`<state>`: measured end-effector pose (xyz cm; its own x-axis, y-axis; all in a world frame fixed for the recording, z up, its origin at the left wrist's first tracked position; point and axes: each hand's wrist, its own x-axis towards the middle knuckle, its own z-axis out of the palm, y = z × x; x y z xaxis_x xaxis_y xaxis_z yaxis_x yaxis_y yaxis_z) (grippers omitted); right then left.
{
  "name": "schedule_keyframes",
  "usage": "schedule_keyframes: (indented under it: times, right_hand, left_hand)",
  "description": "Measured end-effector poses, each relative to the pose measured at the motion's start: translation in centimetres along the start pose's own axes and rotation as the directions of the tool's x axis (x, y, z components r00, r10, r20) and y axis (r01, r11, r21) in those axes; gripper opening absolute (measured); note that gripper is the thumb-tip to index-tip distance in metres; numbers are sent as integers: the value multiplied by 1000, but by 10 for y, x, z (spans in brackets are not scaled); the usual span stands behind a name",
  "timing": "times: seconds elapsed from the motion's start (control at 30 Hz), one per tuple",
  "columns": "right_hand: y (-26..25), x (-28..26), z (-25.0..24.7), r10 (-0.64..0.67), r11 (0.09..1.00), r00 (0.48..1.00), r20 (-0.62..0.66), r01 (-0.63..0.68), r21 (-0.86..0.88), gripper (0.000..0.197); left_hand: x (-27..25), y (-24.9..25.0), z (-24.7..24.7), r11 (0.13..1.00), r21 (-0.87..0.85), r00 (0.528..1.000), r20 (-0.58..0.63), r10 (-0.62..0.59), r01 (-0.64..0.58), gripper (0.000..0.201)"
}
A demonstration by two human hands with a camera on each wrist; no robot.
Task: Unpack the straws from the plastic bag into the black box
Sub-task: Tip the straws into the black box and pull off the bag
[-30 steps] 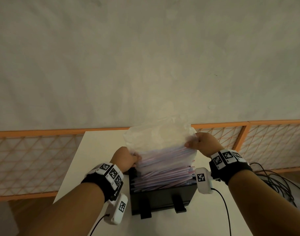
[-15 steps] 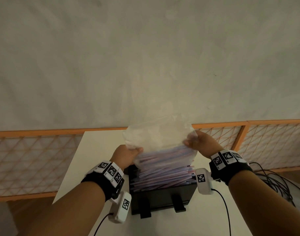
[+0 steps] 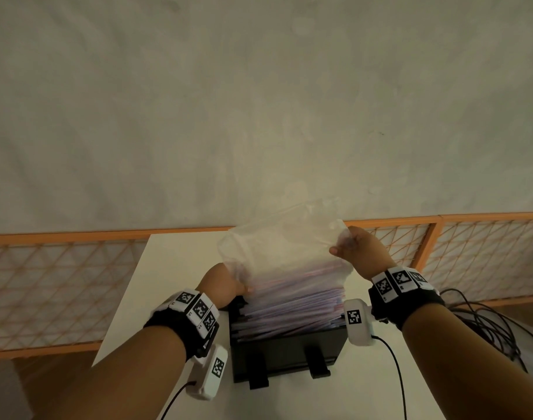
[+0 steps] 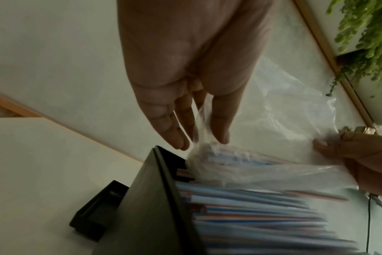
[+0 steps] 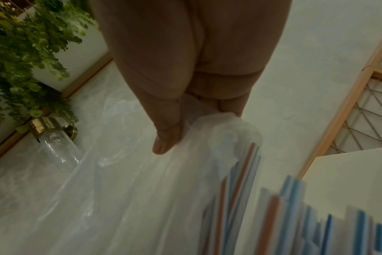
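1. The black box [image 3: 285, 350] stands on the white tabletop [image 3: 156, 286], near its front edge, between the two forearms.
2. The straws [image 3: 292, 301], striped red, blue and white, lie sideways in a heap that fills the box and rises above its rim; the top layers are still inside the lower part of the bag.
3. The clear plastic bag [image 3: 277, 241] is held over the heap, its upper part loose and crumpled, its lower part draped round the top straws.
4. The left hand [image 3: 221, 281] is at the bag's left side just above the box's left wall; in the left wrist view a fold of film runs between thumb and fingers [image 4: 179, 120], which are nearly straight and close together, pinching it lightly.
5. The right hand [image 3: 357, 253] holds the bag's upper right corner higher up; the thumb and fingers [image 5: 231, 105] are clamped on bunched film.
6. Both wrists carry black bands with square markers, and white camera units hang below them.
7. An orange-framed mesh fence [image 3: 477, 247] runs behind the tabletop below a pale wall; dark cables [image 3: 483, 322] lie at the right.
8. The wrist views show hanging green foliage [image 5: 22, 57] and a glass-and-brass lamp [image 5: 55, 143].
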<state>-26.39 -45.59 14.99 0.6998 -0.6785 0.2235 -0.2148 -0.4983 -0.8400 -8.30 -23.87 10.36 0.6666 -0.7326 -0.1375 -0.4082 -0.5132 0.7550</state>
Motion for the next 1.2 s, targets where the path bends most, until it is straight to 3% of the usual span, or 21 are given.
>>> schedule_keyframes:
  times: [0.03,0.1,0.2,0.27,0.4,0.5,0.67,0.73,0.9,1.13,1.2]
  right_hand:
    - [0,0,0,9,999,1000,0,-9,-34,33]
    - [0,-2,-3,55,982,998,12,-51,-183,21]
    - [1,-5,-8,122,957,987,109,-88,-277,60]
    - [1,-8,-8,169,951,963,212,-103,-292,66]
    - [10,-12,-7,179,864,957,229,-42,-502,32]
    - [10,-11,-7,157,855,970,188,-38,-517,23]
    - [5,-12,-3,182,794,964,193,-29,-607,32]
    - [4,-12,-1,172,802,969,178,-33,-596,34]
    - [9,-11,2,155,874,976,154,-63,-482,38]
    - [9,-9,6,161,953,981,106,-126,-275,35]
    - [8,-8,6,161,955,982,102,-129,-268,34]
  left_hand:
    - [-1,0,0,1000,-12,1000,5,-3,3,14]
    - [-1,-2,1,997,-81,1000,9,-19,19,24]
    - [-3,-2,3,985,-169,1000,-3,-31,30,30]
    - [-3,-2,3,984,-175,999,-36,-22,16,29]
    - [-3,-5,0,977,-211,998,-66,-2,-12,23]
    - [-7,-5,-2,971,-228,997,-43,67,-75,22]
    - [-8,-1,2,989,143,1000,8,-21,19,21]
    - [-8,-4,1,994,98,999,-22,-43,45,11]
    - [-6,-8,2,982,-145,991,-46,-126,118,13]
    - [-4,-10,2,959,-260,991,-37,-130,116,9]
    - [-6,-8,2,968,-212,990,-17,-141,135,24]
